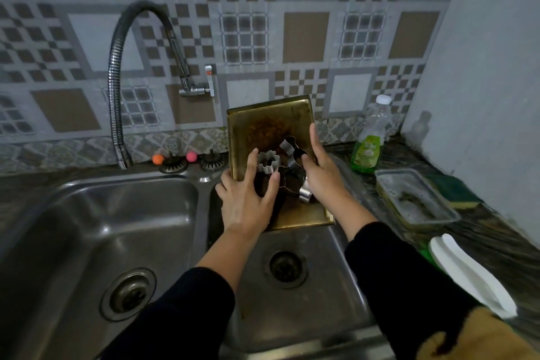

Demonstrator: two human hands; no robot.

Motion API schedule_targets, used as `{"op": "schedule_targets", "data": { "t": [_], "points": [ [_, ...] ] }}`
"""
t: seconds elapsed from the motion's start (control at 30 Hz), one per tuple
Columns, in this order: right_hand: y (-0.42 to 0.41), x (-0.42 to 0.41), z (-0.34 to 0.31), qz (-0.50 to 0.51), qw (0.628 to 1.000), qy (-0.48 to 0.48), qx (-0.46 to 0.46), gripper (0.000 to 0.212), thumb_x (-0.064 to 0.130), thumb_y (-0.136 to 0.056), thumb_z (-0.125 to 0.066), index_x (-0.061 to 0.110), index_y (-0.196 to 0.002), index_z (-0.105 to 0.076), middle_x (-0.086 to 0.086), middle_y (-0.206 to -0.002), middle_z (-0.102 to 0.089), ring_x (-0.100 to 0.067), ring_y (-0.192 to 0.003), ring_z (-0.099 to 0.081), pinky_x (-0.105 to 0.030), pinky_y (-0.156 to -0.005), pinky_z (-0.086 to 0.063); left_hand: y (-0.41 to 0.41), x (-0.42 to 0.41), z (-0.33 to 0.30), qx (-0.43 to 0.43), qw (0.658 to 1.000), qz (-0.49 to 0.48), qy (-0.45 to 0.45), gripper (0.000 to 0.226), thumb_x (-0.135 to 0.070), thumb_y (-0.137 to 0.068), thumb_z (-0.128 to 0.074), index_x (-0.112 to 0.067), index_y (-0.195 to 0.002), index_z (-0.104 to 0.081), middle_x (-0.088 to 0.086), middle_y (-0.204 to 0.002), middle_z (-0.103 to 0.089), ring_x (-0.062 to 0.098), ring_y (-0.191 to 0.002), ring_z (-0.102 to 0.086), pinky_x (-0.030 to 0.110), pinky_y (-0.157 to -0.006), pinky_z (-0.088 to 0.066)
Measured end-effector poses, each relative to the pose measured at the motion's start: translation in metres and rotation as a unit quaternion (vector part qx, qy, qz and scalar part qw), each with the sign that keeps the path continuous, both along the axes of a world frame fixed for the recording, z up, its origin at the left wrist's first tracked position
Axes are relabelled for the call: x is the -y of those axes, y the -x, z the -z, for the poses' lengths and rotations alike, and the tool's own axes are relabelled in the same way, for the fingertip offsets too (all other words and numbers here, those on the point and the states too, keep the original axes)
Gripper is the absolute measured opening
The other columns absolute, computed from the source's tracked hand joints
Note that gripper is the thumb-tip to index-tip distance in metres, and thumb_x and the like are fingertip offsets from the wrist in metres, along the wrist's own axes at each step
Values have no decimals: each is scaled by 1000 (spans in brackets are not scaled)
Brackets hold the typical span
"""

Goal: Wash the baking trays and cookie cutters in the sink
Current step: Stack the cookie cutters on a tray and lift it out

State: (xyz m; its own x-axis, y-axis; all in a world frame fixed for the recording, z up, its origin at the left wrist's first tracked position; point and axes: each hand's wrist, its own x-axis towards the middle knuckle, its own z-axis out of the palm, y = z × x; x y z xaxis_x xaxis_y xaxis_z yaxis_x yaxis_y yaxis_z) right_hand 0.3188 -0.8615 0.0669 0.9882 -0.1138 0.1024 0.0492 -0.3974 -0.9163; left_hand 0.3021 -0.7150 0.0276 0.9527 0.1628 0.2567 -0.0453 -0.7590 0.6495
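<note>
Baking tray [264, 123], brass-coloured with a burnt brown patch, is held tilted over the right basin of the steel sink [87, 213], its far end raised toward the tiled wall. The left hand [248, 199] has its grip clamped on the tray's left edge, thumb under the rim and fingers spread over the inner face, touching a flower-shaped cookie cutter [267, 161] that lies just beyond the fingertips. The right hand [320, 172] grips the tray's right edge, fingers wrapped around the rim, thumb pressing on the inner side. Between the two grips sit more metal cookie cutters [292, 152], piled on the tray's lower half; one small cylinder cutter [305, 193] lies just beside the right wrist. To the right of the right grip, on the worktop, stands a green dish soap bottle [369, 146], and nearer, a second rectangular tray [415, 199]. The flexible faucet [117, 82] arches well left of the left grip.
</note>
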Motion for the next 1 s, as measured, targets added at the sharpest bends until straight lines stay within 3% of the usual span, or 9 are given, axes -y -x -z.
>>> {"op": "schedule_targets", "data": {
  "t": [0.07,0.17,0.3,0.4,0.57,0.8,0.87,1.0],
  "points": [
    [0,-3,-13,-3,999,20,29,63,28,-103,-36,62,-141,1,3,-157,-21,-11,-116,-46,-13,-60,-37,1,0,-7,25,999,2,30,63,-74,-84,-27,-61,-141,-4,17,-148,-16,37,-132,-20,50,-96,-38],
    [2,-8,-37,-10,995,60,78,64,27,-103,-34,65,-139,3,3,-150,-31,-9,-89,-49,-23,-68,-42,2,2,-18,65,995,-6,73,59,-68,-88,-31,-59,-141,-7,18,-150,-14,34,-135,-17,51,-97,-36],
    [5,-13,-67,-18,984,129,123,64,26,-103,-32,63,-139,6,1,-147,-35,-20,-101,-56,-17,-63,-35,2,8,-29,105,984,-17,146,60,-73,-85,-26,-60,-141,-8,20,-148,-17,37,-136,-16,53,-97,-35],
    [10,-16,-83,-15,970,185,156,68,24,-103,-34,61,-140,9,-4,-144,-38,-19,-86,-60,-22,-67,-44,5,11,-38,111,976,-19,186,61,-75,-84,-23,-59,-142,-8,19,-150,-14,37,-139,-13,54,-97,-35],
    [21,-23,-94,-28,965,200,166,74,23,-101,-40,64,-138,9,2,-155,-26,-26,-123,-47,-35,-94,-38,14,5,-50,116,971,-14,207,64,-73,-82,-24,-57,-143,-13,17,-151,-13,33,-140,-10,56,-99,-33],
    [35,-40,-100,-10,969,184,164,78,23,-100,-45,67,-136,8,2,-153,-25,-21,-120,-49,-30,-90,-37,21,-15,-54,130,971,5,201,60,-71,-86,-31,-56,-142,-16,17,-149,-16,31,-138,-13,53,-97,-35],
    [40,-46,-104,4,964,204,171,78,24,-100,-45,67,-136,9,-1,-151,-28,-21,-109,-55,-34,-92,-44,22,-19,-55,135,969,18,208,63,-77,-83,-28,-57,-141,-14,17,-148,-17,33,-137,-15,52,-96,-34],
    [51,-54,-118,20,950,248,188,79,24,-100,-44,65,-136,12,-7,-149,-31,-16,-87,-60,-36,-80,-52,27,-16,-60,150,955,30,253,64,-77,-79,-22,-58,-141,-15,17,-146,-21,36,-134,-22,49,-97,-31]
  ]
}}
